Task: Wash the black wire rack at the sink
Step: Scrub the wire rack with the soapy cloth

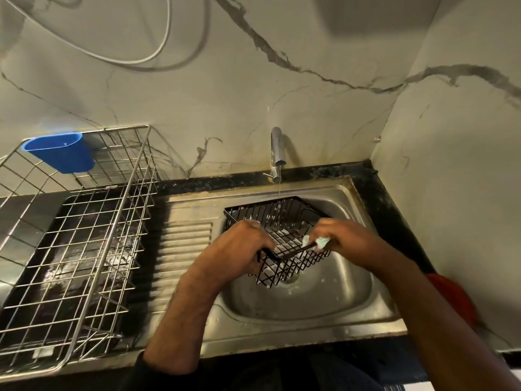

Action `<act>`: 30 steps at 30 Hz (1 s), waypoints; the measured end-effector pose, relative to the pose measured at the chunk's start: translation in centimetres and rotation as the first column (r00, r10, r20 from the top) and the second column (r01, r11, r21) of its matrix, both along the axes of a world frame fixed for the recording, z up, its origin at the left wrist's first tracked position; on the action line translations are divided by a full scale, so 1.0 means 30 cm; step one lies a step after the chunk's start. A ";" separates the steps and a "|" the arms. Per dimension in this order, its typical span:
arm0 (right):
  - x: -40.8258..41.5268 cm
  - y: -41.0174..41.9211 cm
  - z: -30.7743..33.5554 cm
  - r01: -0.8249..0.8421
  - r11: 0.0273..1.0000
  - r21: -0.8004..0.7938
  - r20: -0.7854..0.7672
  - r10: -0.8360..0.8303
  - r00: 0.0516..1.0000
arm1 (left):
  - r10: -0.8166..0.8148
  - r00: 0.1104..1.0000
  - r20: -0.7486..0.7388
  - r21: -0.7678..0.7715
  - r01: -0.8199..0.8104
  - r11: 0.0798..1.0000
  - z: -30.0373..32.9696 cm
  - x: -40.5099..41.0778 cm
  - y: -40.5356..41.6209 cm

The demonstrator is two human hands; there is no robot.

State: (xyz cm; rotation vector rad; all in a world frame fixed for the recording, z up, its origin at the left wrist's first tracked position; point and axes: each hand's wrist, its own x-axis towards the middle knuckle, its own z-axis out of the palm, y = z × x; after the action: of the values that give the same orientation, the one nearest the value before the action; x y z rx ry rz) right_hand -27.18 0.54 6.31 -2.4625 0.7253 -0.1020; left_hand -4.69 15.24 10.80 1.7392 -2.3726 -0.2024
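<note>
Sink [352,303]: black wire rack [284,235] held tilted over the bowl, thin tap stream hitting it. Looks light, stiff, wet and slippery, so grab the rim wire. Left hand [242,246] curled round near rim; right hand [341,235] pinches soapy sponge [321,242] against same rim.

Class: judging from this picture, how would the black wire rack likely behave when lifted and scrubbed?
The black wire rack likely stays stiff: its grid keeps shape in the left hand's grip. Open wire suggests lightness. Water from the tap probably makes it slippery.
</note>
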 end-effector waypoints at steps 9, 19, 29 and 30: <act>-0.028 -0.026 -0.019 0.068 0.994 -0.089 -0.097 -0.077 0.992 | 0.219 0.976 0.013 0.136 -0.219 0.966 -0.030 0.045 0.006; 0.064 0.073 -0.005 0.040 0.993 -0.114 -0.170 -0.059 0.984 | 0.312 0.947 -0.077 0.299 -0.277 0.913 -0.089 -0.022 -0.035; 0.064 0.113 0.064 0.064 0.988 -0.143 -0.001 -0.064 0.998 | 0.737 0.549 -0.394 0.080 -0.778 0.623 -0.161 -0.133 -0.095; 0.041 0.100 0.081 0.070 0.987 -0.144 -0.003 -0.071 0.997 | 0.759 0.485 -0.436 0.122 -0.803 0.583 -0.158 -0.117 -0.094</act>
State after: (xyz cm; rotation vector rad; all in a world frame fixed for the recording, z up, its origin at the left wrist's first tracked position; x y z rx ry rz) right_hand -25.94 3.53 8.72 -2.5748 0.8352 -0.1767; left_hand -8.20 12.41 6.06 2.2244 -1.0592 -0.2861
